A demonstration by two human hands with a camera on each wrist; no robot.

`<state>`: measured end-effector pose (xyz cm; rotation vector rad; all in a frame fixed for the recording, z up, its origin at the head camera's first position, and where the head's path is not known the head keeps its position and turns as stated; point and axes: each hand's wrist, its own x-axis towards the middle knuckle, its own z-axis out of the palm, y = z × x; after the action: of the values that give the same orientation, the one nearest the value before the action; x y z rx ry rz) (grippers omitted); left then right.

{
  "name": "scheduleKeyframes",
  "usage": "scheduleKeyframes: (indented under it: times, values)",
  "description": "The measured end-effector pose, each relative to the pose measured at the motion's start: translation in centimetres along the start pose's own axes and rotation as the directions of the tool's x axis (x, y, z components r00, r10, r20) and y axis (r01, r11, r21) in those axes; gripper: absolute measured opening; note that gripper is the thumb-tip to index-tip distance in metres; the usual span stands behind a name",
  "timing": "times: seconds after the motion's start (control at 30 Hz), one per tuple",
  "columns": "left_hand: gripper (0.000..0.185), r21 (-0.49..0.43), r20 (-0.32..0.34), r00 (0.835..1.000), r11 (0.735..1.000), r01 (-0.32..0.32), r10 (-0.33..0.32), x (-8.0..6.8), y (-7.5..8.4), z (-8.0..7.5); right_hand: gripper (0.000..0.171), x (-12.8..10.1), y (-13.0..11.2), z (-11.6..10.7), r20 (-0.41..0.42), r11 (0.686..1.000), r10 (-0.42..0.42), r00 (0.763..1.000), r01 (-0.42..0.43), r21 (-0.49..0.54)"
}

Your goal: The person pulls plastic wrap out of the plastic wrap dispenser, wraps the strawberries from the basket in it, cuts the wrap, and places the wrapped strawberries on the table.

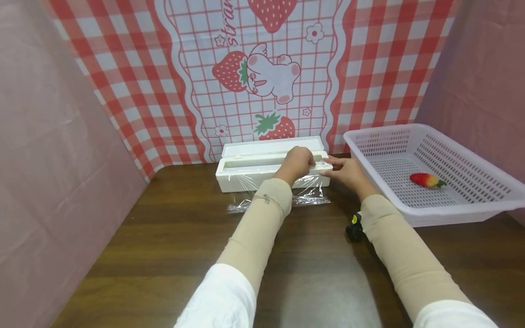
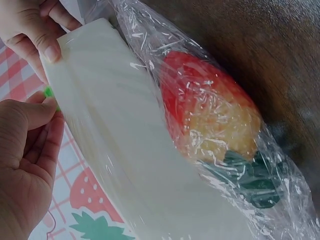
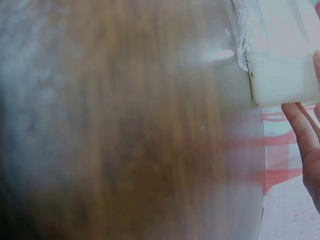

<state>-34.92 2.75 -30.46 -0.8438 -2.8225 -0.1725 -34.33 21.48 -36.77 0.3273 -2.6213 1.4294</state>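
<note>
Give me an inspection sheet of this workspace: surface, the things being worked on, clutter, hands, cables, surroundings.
Surface: dark wooden table, bare at the near side.
Things in hand: white cling film dispenser, lid up; clear film drawn out over its front; under the film a toy strawberry, red and yellow with a green top.
Clutter: white basket on the right holding a second toy strawberry; small black object by the right sleeve.
Hands: left hand grips the dispenser's top edge; right hand pinches its right end.
Cables: nothing seen.
Surroundings: strawberry-print checked cloth behind; pink walls on both sides.
</note>
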Motion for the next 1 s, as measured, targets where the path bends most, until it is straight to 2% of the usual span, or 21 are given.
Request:
scheduleKeyframes:
  times: [0.27, 0.87, 1.0]
  values:
    - [0.024, -0.026, -0.013, 1.000, 1.000, 0.001, -0.001, -0.1, -0.7, -0.1, 0.057, 0.1, 0.0, -0.1, -0.002, 1.000, -0.003, 1.000, 0.003, 0.012]
    - [0.026, -0.058, 0.012, 1.000, 0.998, 0.021, -0.020, -0.8, -1.3, -0.3, 0.056, 0.2, 0.1, 0.1, -0.008, 1.000, -0.006, 1.000, 0.006, -0.013]
    - [0.024, -0.042, 0.015, 1.000, 0.999, 0.012, -0.011, -0.9, -1.3, -0.4, 0.056, 0.2, 0.1, 0.1, -0.012, 1.000, 0.006, 1.000, -0.006, -0.015]
